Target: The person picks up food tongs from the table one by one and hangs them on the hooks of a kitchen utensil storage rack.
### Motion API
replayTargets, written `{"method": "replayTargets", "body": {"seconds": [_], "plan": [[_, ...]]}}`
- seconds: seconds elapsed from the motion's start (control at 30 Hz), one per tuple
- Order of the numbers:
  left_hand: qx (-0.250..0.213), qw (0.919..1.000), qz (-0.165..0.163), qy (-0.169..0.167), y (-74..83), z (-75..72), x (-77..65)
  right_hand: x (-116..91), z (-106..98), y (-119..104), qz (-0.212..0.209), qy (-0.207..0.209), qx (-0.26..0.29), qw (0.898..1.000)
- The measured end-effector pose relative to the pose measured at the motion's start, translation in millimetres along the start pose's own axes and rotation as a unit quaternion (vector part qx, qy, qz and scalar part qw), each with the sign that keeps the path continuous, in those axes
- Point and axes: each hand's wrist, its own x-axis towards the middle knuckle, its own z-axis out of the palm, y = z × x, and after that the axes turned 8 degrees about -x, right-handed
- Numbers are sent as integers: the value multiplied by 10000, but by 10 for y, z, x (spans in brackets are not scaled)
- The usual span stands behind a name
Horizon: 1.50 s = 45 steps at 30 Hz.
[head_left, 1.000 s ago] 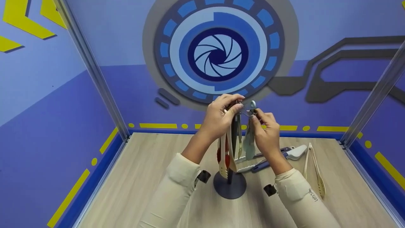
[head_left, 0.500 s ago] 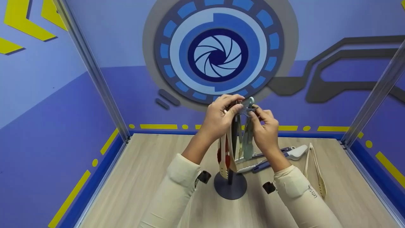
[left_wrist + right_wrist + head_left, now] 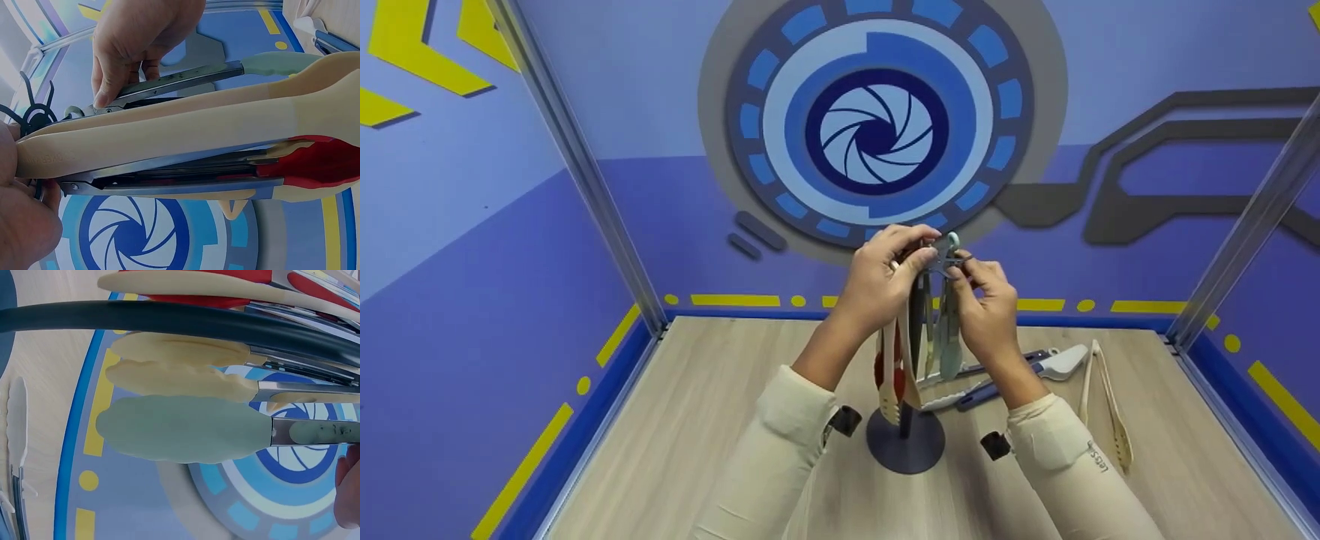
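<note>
In the head view, a dark stand with a round base [image 3: 906, 454] bears several hanging tongs. My left hand [image 3: 881, 281] grips the stand's top, close to the curved black hooks [image 3: 38, 115] in the left wrist view. My right hand [image 3: 990, 304] pinches green-tipped tongs [image 3: 185, 430] near their hinge end, beside the hooks, tips hanging down. Whether their ring sits on a hook I cannot tell. Beige tongs [image 3: 163, 132] and red-tipped tongs [image 3: 320, 163] hang beside my left hand. Cream-tipped tongs [image 3: 185, 377] hang next to the green ones.
On the wooden table [image 3: 720, 442], right of the stand, lie blue-handled utensils [image 3: 986, 391] with pale heads. Open beige tongs [image 3: 1121, 435] lie farther right. Metal posts [image 3: 600, 202] and printed wall panels enclose the table's back and sides.
My right hand has shifted slightly left, bringing the green-tipped tongs closer to the stand's top and hanging straighter. My left hand has stayed on the stand's top.
</note>
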Motion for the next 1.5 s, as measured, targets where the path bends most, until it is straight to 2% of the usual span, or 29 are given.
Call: {"method": "replayTargets", "body": {"seconds": [0.17, 0.43, 0.73, 0.93, 1.27, 1.5], "plan": [[126, 9999, 41, 22, 2, 5, -2, -16, -4, 28, 24, -13, -9, 10000], [199, 9997, 132, 87, -8, 10, 2, -83, 53, 70, -267, -45, 177, 9995], [223, 9996, 155, 92, 3, 23, 14, -137, 79, 87, -314, 24, 134, 9994], [278, 9995, 138, 112, -4, 20, 6, -128, 81, 116, -443, -109, 201, 9988], [350, 9989, 144, 269, -1, 37, 4, -136, 91, 112, -583, -108, 27, 9982], [573, 9970, 217, 465, 24, 54, 1, -124, 153, 91, -607, -64, 208, 9979]]}}
